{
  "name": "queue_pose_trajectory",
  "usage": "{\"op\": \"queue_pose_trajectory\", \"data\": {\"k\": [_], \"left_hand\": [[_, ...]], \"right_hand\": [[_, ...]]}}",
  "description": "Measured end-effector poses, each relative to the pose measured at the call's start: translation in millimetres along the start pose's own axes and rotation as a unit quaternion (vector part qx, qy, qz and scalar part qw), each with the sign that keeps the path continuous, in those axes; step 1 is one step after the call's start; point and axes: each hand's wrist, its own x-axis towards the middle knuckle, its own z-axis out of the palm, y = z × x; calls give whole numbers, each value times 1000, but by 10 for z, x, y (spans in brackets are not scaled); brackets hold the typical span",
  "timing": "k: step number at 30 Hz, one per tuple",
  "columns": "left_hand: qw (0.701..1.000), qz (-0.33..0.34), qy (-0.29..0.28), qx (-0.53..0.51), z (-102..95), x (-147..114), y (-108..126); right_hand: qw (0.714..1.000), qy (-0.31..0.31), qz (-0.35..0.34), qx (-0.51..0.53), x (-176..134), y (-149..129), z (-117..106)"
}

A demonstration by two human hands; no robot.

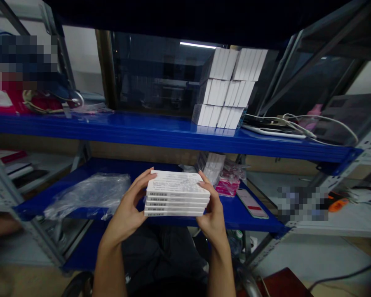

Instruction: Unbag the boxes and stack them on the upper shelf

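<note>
A stack of several thin white boxes is held up between my two hands, in front of the lower blue shelf. Small dark barcodes line the left part of their front edges, and fine print covers the top face. My left hand grips the left end, fingers on top and thumb low. At the right end my right hand closes on the same stack. Behind it on the shelf are wrapped white boxes and a pink package in clear plastic. To their right lies a phone with its screen lit.
On the upper blue shelf stands a tall pile of white boxes. Right of it are a tablet-like device and white cables. Crumpled clear plastic covers the lower shelf's left. Metal posts flank the shelves.
</note>
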Motion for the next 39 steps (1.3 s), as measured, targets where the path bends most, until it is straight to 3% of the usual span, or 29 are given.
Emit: {"op": "queue_pose_trajectory", "data": {"k": [6,11,16,20,24,27,30,33,36,39], "left_hand": [[992,-88,20,-84,177,47,-262],[976,-132,87,-147,502,149,-593],[962,-194,161,-101,739,161,-1044],[959,-215,186,-16,846,104,-1289],[974,-133,174,63,825,121,-1209],[968,-91,218,85,707,174,-1050],[952,-101,251,144,560,193,-978],[945,-164,195,203,486,156,-1045],[947,-228,150,167,528,118,-1148],[958,-194,189,97,624,142,-1132]], "right_hand": [[980,3,166,109,-31,114,73],[967,4,222,125,-147,480,276],[958,-5,260,124,-355,875,317],[955,-16,283,85,-483,1066,271],[953,-22,300,-43,-475,1107,204],[943,-19,316,-98,-408,1082,111],[915,13,356,-192,-347,1038,-20],[882,1,375,-285,-334,1001,-108],[883,-53,409,-225,-347,981,-96],[920,-9,384,-82,-311,924,-41]]}}
